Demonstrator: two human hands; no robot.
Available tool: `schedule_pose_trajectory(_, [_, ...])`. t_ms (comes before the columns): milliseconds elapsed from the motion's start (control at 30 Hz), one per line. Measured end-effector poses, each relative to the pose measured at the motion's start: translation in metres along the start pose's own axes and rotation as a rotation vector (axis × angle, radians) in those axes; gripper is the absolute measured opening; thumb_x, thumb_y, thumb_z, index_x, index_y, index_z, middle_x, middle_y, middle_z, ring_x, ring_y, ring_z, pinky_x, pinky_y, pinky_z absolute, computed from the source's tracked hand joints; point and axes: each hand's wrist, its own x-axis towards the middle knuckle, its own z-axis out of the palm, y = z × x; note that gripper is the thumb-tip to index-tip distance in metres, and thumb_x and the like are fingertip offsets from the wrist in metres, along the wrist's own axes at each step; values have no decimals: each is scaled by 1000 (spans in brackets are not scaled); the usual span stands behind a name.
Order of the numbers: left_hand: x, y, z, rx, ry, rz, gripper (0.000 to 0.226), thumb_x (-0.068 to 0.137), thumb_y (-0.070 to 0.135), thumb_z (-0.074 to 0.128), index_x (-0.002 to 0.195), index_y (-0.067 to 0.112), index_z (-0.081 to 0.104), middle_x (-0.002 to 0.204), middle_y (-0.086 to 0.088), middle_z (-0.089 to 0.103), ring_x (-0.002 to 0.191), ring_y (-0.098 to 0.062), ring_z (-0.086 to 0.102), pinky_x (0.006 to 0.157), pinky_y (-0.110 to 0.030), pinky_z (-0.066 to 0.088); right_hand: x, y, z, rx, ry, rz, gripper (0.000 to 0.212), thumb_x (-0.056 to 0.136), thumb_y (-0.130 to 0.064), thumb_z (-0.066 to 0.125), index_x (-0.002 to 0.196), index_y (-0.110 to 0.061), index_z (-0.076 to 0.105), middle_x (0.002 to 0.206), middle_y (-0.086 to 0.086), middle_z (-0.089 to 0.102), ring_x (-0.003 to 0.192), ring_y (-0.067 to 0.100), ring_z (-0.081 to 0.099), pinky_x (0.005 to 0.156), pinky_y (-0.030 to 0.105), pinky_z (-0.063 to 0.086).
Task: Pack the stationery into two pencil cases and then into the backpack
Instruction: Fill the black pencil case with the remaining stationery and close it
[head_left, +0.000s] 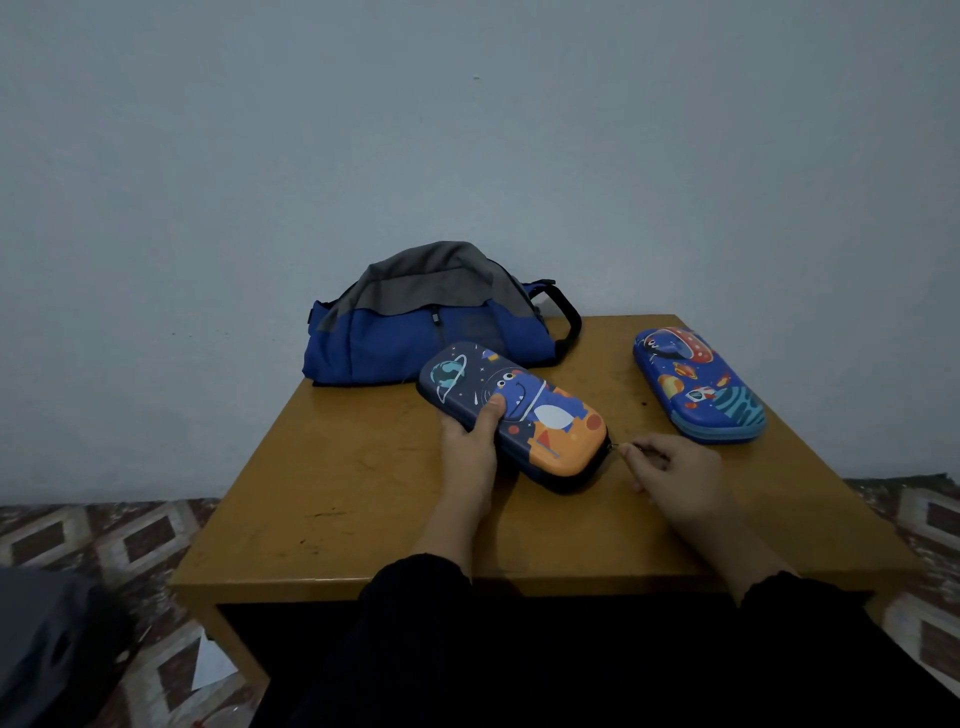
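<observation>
A dark blue pencil case with a dinosaur and an orange end lies at the table's middle. My left hand grips its near left side, thumb on the lid. My right hand pinches the small zipper pull at the case's orange end. A second pencil case, bright blue with planets, lies closed at the right. A blue and grey backpack slumps at the table's back left. No loose stationery shows.
The wooden table stands against a pale wall. A patterned floor surrounds it, with a white paper scrap and a dark object at the lower left. My dark sleeves cross the table's front edge.
</observation>
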Motion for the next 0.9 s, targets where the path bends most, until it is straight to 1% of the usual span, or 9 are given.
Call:
schedule_pose_trajectory(133, [-1, 2, -1, -8, -37, -35, 42, 86, 23, 68, 124, 17, 49, 102, -4, 69, 87, -20, 69, 66, -31, 54, -1, 0, 2, 11, 38, 49, 27, 94, -33, 57, 116, -19, 65, 85, 0, 66, 77, 11, 63, 75, 33, 56])
schedule_pose_trajectory(233, [0, 1, -2, -1, -70, -41, 42, 86, 23, 68, 123, 16, 50, 104, -6, 70, 89, -22, 70, 72, -34, 56, -2, 1, 4, 30, 64, 70, 29, 94, -33, 57, 118, -18, 65, 82, -1, 67, 78, 10, 65, 83, 40, 57])
schedule_pose_trajectory(367, [2, -1, -3, -3, -102, -42, 41, 85, 22, 69, 121, 15, 52, 108, -9, 70, 95, -25, 69, 85, -42, 56, -3, -1, 6, 92, 91, 81, 28, 95, -32, 57, 117, -17, 64, 81, -2, 67, 75, 13, 67, 75, 37, 59])
schedule_pose_trajectory(467, [3, 0, -4, -8, -115, -50, 38, 85, 21, 69, 118, 15, 53, 110, -10, 69, 97, -27, 68, 89, -45, 55, -3, -2, 9, 116, 109, 86, 25, 96, -29, 55, 116, -16, 63, 81, -2, 66, 73, 13, 68, 71, 35, 60])
schedule_pose_trajectory(567, [2, 1, -5, -1, -133, -57, 36, 85, 21, 69, 117, 14, 55, 108, -11, 70, 96, -28, 69, 85, -43, 56, -2, -2, 10, 104, 114, 75, 23, 96, -30, 54, 113, -17, 62, 80, -2, 66, 71, 13, 68, 71, 37, 60])
schedule_pose_trajectory(667, [0, 1, -4, 17, -174, -73, 40, 84, 20, 71, 119, 10, 56, 109, -13, 70, 96, -31, 68, 83, -43, 57, 0, -3, 11, 67, 98, 60, 22, 96, -31, 54, 111, -18, 64, 90, 1, 67, 75, 15, 66, 69, 34, 59])
schedule_pose_trajectory(733, [-4, 1, -2, 59, -220, -83, 41, 83, 19, 72, 119, 7, 57, 109, -16, 69, 95, -34, 68, 80, -42, 57, 3, -3, 14, 3, 98, 34, 24, 96, -34, 55, 110, -18, 66, 100, 3, 68, 87, 19, 65, 77, 39, 56])
schedule_pose_trajectory(800, [-6, 1, 0, 91, -269, -88, 39, 83, 16, 71, 117, 4, 58, 109, -19, 69, 90, -33, 69, 75, -39, 57, 5, -4, 17, -14, 110, 21, 25, 95, -36, 55, 107, -18, 68, 102, 3, 69, 95, 19, 63, 85, 42, 53])
schedule_pose_trajectory(900, [-10, 4, 0, 125, -306, -96, 36, 84, 15, 69, 117, 5, 58, 106, -18, 70, 82, -26, 70, 67, -32, 57, 7, -6, 22, 44, 118, 37, 23, 96, -36, 53, 104, -20, 67, 99, 1, 69, 94, 18, 63, 83, 43, 54])
